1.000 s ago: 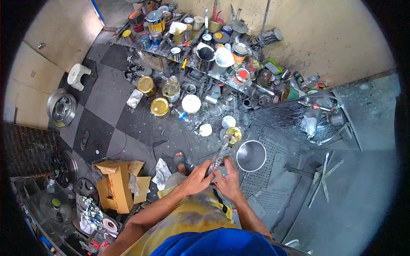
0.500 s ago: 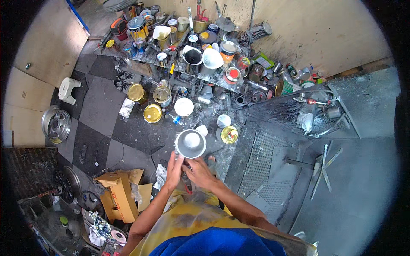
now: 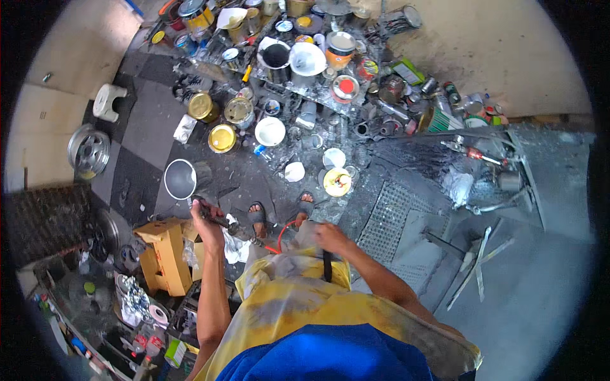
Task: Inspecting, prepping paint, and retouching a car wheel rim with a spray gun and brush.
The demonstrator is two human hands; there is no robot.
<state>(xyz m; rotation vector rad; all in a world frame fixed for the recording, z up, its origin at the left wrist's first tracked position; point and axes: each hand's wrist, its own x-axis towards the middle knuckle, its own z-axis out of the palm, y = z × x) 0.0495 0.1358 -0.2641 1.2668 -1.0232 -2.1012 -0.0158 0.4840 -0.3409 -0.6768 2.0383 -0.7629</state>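
Both apart | left hand — wrapped round spray gun (forearm extended) | right hand — grip unclear

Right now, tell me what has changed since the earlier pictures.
The spray gun has swung out to the left, held by the left hand alone; the right hand has let go and is apart from it. The box, stool and silver wheel stayed put.

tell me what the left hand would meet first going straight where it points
Probably the gold cans on the floor, past the spray gun it grips, though the left hand may sit high enough to pass over; depth is unclear.
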